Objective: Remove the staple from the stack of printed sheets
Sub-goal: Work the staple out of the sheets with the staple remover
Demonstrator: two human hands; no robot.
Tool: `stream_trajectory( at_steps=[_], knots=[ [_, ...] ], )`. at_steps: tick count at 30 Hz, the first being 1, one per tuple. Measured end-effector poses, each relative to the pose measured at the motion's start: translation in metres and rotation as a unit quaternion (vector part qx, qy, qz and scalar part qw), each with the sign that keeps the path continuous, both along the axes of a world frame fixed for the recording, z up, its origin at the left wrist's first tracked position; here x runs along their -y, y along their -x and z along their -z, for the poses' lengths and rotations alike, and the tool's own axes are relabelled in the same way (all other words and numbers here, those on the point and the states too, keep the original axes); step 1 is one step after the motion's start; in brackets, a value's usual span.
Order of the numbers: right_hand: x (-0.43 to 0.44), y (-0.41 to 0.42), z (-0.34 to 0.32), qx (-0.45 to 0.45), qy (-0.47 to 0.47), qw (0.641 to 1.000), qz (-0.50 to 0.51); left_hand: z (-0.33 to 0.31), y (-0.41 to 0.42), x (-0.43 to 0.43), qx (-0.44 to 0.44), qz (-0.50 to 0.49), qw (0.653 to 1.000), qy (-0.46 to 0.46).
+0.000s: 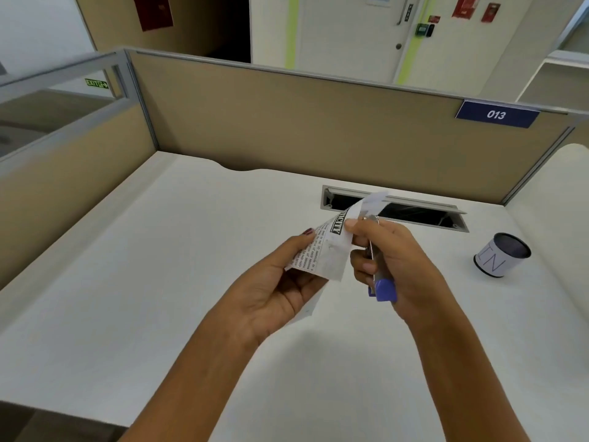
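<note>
I hold a small stack of printed sheets up above the white desk. My left hand grips the stack's lower left part from below, thumb on the printed face. My right hand pinches the sheets' upper right edge with thumb and forefinger. In the same hand, its other fingers curl round a stapler with a blue end and metal body. The top sheet curls back at the upper corner. The staple itself is too small to make out.
A dark cylindrical cup with a white paper label stands on the desk at the right. An open cable slot lies in the desk just behind my hands. Beige partition walls close the desk at the back and left.
</note>
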State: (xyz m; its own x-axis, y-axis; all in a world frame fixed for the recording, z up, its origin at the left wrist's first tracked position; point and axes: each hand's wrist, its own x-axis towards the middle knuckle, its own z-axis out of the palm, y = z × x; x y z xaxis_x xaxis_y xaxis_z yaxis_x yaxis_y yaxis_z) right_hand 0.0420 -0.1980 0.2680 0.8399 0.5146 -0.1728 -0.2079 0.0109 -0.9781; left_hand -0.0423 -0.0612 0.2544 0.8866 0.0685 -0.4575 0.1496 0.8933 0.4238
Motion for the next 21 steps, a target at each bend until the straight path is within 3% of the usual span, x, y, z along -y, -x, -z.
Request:
stream_trajectory(
  at_steps=[6, 11, 14, 18, 21],
  knots=[
    [0.011, -0.008, -0.007, -0.054, -0.075, 0.994, -0.055, 0.004, -0.007, 0.002, -0.002, -0.072, 0.989, -0.129],
    [0.024, -0.001, 0.0, 0.146, 0.073, 0.986, 0.021, 0.006, -0.008, -0.003, 0.024, -0.118, 0.975, -0.188],
    [0.022, 0.008, 0.0, 0.223, 0.043, 0.97, 0.086, 0.004, -0.007, -0.002, 0.036, -0.125, 0.969, -0.209],
    [0.016, 0.018, -0.001, 0.363, 0.093, 0.919, 0.121, 0.003, -0.007, 0.0, 0.028, -0.152, 0.949, -0.276],
    [0.015, 0.025, -0.002, 0.468, 0.146, 0.861, 0.136, 0.0, -0.008, 0.001, 0.03, -0.178, 0.928, -0.326]
  ],
)
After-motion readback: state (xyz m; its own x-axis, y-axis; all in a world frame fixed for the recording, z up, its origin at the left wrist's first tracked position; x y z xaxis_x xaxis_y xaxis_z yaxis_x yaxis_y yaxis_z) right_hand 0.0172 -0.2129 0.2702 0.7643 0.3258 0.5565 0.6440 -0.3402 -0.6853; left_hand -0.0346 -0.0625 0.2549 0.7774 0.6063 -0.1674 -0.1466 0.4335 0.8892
